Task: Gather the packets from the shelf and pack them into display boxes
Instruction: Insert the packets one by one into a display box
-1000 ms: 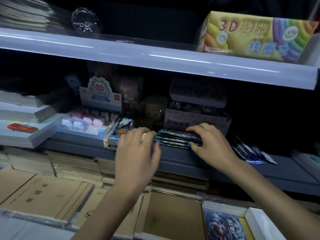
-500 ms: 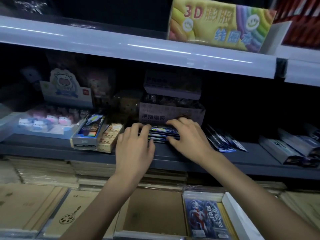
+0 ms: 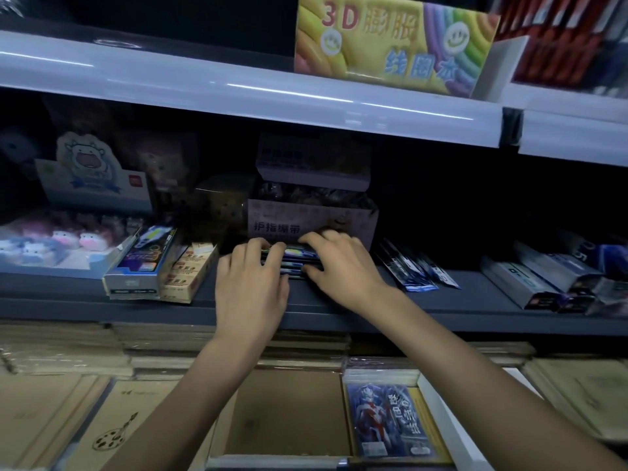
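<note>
Head view, item by item: the stack of packets (image 3: 293, 262) is lying flat on the grey shelf (image 3: 458, 302), its long axis running left to right, roughly parallel with the shelf's front edge, one short end pointing toward your left hand (image 3: 250, 288) and the other hidden under your right hand (image 3: 344, 266). The stack is sitting between your two hands, just in front of the printed cardboard box (image 3: 283, 220), and only a narrow band of dark, glossy wrapper edges is showing in the gap. You are reaching your left hand forward, palm down, back toward the camera, fingers almost straight, with the fingertips resting against the stack's left end and top. You are arching your right hand over the right part of the stack, fingers curled across its top and far edge and thumb tucked against its near edge, so that hand is clamping the packets. Both forearms are stretching up from the lower frame and converging on the stack, bringing the hands close together but not touching. More loose packets (image 3: 416, 270) are lying fanned out on the same shelf just to the right of your right hand.
</note>
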{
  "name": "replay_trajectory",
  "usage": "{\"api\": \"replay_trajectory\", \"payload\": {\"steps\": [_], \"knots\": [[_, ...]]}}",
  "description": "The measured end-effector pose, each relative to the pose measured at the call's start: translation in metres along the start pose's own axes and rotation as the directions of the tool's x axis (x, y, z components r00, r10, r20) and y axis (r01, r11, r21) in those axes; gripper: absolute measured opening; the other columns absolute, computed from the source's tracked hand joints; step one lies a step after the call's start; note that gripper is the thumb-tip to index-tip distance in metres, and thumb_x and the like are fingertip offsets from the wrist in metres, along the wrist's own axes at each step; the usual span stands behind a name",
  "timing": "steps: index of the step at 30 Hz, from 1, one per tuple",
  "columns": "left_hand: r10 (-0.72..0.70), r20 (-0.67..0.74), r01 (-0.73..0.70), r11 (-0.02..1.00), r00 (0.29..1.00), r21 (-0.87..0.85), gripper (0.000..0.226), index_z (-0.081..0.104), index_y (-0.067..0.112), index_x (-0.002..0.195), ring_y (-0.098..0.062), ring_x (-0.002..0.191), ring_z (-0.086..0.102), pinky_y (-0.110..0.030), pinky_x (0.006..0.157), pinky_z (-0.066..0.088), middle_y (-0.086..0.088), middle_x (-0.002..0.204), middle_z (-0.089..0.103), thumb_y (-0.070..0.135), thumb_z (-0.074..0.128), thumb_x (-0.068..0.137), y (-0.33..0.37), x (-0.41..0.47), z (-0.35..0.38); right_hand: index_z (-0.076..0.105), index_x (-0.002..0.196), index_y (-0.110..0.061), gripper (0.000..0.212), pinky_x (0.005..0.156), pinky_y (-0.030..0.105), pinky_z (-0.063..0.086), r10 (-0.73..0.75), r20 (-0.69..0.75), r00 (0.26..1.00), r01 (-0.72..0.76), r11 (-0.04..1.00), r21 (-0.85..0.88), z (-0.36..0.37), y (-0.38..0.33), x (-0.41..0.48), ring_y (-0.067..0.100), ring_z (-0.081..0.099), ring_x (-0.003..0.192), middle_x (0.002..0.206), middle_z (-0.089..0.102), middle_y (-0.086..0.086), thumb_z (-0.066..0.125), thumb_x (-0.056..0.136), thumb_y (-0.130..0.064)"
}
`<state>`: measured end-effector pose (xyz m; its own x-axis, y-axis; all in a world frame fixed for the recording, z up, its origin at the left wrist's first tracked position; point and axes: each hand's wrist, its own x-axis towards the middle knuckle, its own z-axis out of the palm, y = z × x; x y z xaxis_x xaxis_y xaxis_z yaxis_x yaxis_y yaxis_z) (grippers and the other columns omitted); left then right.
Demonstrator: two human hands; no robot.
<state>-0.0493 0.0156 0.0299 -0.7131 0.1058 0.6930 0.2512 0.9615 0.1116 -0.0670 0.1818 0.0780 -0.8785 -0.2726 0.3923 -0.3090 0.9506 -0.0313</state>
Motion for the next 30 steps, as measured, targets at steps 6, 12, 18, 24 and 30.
{"api": "replay_trajectory", "payload": {"steps": [6, 12, 18, 24, 30], "knots": [[0.000, 0.013, 0.000, 1.000, 1.000, 0.019, 0.049, 0.062, 0.019, 0.129, -0.032, 0.111, 0.057, -0.046, 0.090, 0.044, -0.009, 0.124, 0.061, 0.025, 0.076, 0.083, -0.005, 0.001, 0.001, 0.049, 0.146, -0.028, 0.053, 0.099, 0.042, 0.043, -0.010, 0.041, 0.999, 0.011, 1.000, -0.007, 0.005, -0.001, 0.006, 0.032, 0.057, 0.122, 0.131, 0.061, 0.005, 0.066, 0.097, -0.038], [0.003, 0.020, -0.004, 0.999, 1.000, 0.035, 0.047, 0.065, 0.018, 0.123, -0.033, 0.105, 0.059, -0.045, 0.083, 0.045, -0.008, 0.117, 0.063, 0.017, 0.080, 0.079, -0.008, 0.001, 0.004, 0.051, 0.145, -0.026, 0.052, 0.093, 0.042, 0.052, -0.041, 0.099, 0.994, 0.042, 0.999, -0.007, 0.002, 0.002, 0.012, 0.033, 0.060, 0.121, 0.131, 0.063, 0.008, 0.068, 0.097, -0.036], [-0.095, -0.022, 0.095, 0.995, 0.995, 0.002, 0.031, 0.061, 0.015, 0.111, -0.032, 0.095, 0.056, -0.044, 0.077, 0.046, -0.009, 0.107, 0.058, 0.016, 0.075, 0.084, -0.009, 0.000, -0.001, 0.057, 0.132, -0.017, 0.033, 0.077, 0.041, 0.052, -0.107, 0.111, 0.988, 0.128, 0.972, -0.196, 0.003, 0.007, 0.016, 0.036, 0.065, 0.107, 0.118, 0.066, 0.010, 0.055, 0.102, -0.032], [0.000, 0.031, -0.001, 1.000, 1.000, 0.016, 0.019, 0.072, 0.021, 0.108, -0.027, 0.091, 0.062, -0.042, 0.077, 0.045, 0.001, 0.098, 0.066, 0.026, 0.072, 0.089, -0.001, -0.018, 0.006, 0.057, 0.130, -0.017, 0.035, 0.077, 0.041, 0.051, -0.125, 0.121, 0.985, 0.151, 0.962, -0.229, 0.004, 0.005, 0.018, 0.035, 0.065, 0.108, 0.119, 0.066, 0.009, 0.054, 0.101, -0.036], [0.008, 0.079, -0.009, 1.000, 0.997, 0.011, 0.031, 0.072, 0.022, 0.114, -0.025, 0.099, 0.061, -0.043, 0.083, 0.044, 0.003, 0.106, 0.068, 0.037, 0.049, 0.100, -0.002, -0.021, 0.011, 0.054, 0.130, -0.013, 0.033, 0.072, 0.039, 0.046, -0.206, 0.180, 0.962, 0.259, 0.899, -0.354, -0.001, 0.001, 0.021, 0.035, 0.066, 0.108, 0.123, 0.064, 0.010, 0.048, 0.106, -0.036]]}}
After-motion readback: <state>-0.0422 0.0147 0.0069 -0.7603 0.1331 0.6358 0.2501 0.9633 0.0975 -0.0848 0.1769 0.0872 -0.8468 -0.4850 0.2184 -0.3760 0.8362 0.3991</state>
